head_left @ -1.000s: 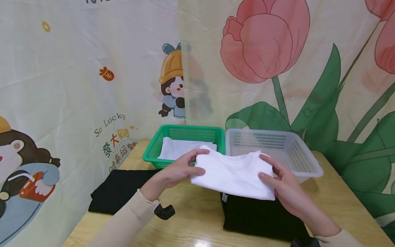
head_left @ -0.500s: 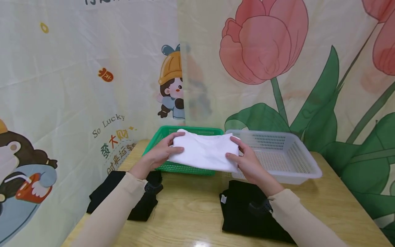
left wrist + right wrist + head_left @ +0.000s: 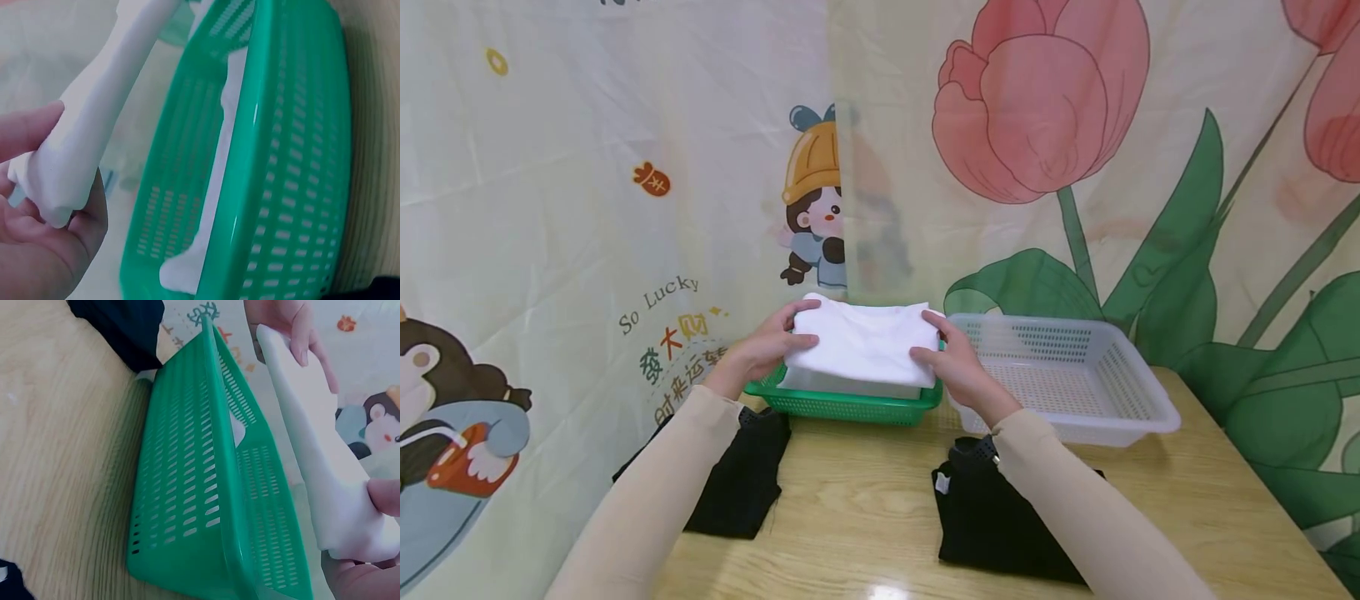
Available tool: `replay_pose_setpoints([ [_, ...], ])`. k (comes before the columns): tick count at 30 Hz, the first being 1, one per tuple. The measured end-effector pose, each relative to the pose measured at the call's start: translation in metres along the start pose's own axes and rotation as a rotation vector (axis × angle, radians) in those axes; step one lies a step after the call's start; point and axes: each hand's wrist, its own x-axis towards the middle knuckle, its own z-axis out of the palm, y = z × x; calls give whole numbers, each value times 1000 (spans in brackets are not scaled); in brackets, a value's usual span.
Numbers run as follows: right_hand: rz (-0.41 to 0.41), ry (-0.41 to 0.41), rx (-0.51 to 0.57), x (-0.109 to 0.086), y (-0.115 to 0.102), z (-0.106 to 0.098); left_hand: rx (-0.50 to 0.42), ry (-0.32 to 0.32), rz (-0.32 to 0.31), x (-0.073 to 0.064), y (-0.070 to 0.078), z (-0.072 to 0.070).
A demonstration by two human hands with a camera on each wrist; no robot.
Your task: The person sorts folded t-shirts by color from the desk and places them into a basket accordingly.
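Note:
A folded white T-shirt (image 3: 863, 343) hangs over the green basket (image 3: 850, 408), its upper edge dipping like a neckline. My left hand (image 3: 766, 342) pinches its left end, thumb on the near face and fingers behind. At the right end, my right hand (image 3: 961, 367) grips it the same way. In the left wrist view the T-shirt (image 3: 81, 131) is above the basket's rim, apart from it. Another folded white cloth (image 3: 219, 169) lies inside the basket; the held T-shirt covers most of it in the head view.
A white perforated basket (image 3: 1138, 421) stands right of the green one. Folded black cloth (image 3: 741, 492) lies at the table's left, partly behind my left sleeve. Another folded black garment (image 3: 988, 533) with a white label lies under my right forearm. A printed curtain (image 3: 880, 150) hangs behind.
Both hands have carried the white T-shirt left and away from me, from above the right black garment to over the green basket. Both hands kept their hold.

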Motion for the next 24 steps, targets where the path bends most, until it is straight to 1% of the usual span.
replay_pose_setpoints([
  [4,18,-17,26,15,5,8,17,17,-11,10,-8,-12],
  [9,56,-21,47,29,14,14,-6,-8,-41,21,-17,-20],
  [12,79,-19,51,33,17,16,-3,-16,-64,27,-22,-20],
  [18,122,-38,74,37,18,28,55,15,-107,31,-34,-19],
  [24,149,-27,102,39,26,39,68,24,-114,33,-50,-16],
])
